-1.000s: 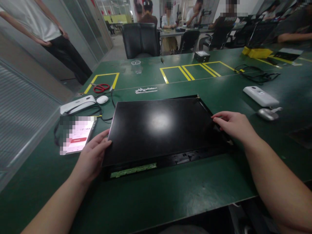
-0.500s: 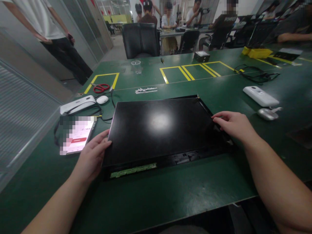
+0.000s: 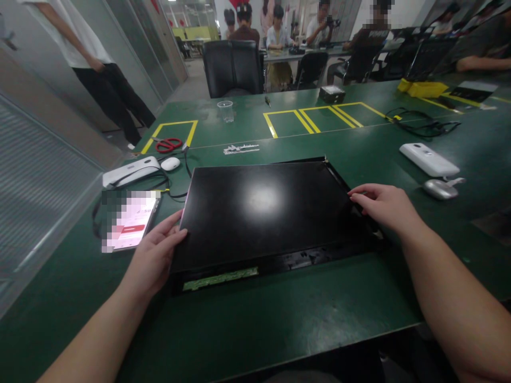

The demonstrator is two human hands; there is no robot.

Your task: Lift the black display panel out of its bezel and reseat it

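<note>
A flat black screen panel (image 3: 239,229) lies on the green table in front of me. It sits over a black frame (image 3: 339,178), whose rim shows along the right side and the front. A strip of green circuit board (image 3: 221,279) is visible at the front left. My left hand (image 3: 157,250) holds the panel's left edge, thumb on top and fingers at the side, partly hidden below. At the right edge, my right hand (image 3: 381,206) has thumb and fingertips pinched together against the rim. Whether they grip the panel or the frame is unclear.
A lit phone (image 3: 133,221), a white device (image 3: 131,171) with cables and red-handled scissors (image 3: 170,145) lie left. A plastic cup (image 3: 225,111) stands farther back. Another white device (image 3: 429,159) lies right. A person (image 3: 88,58) stands beyond the table's left side; others sit behind.
The view has shifted slightly, moving the scene a little right and down. Both hands keep their places on the panel and frame. The standing person's arms and stance have changed.
</note>
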